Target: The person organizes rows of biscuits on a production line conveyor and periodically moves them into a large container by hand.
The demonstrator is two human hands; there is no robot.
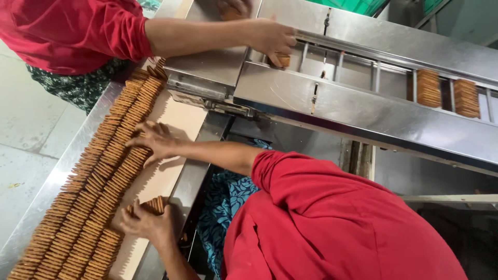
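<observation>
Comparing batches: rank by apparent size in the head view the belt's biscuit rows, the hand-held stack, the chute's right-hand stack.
1. Biscuit rows: by far largest.
2-3. Chute stack and held stack in the left hand look alike; the chute is farther off, so unranked.

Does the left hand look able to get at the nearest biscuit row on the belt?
Probably yes: the left hand sits right beside the biscuit row, nothing between, though it already grips a short stack.

Hands (150,140) on biscuit rows (104,176)
</observation>
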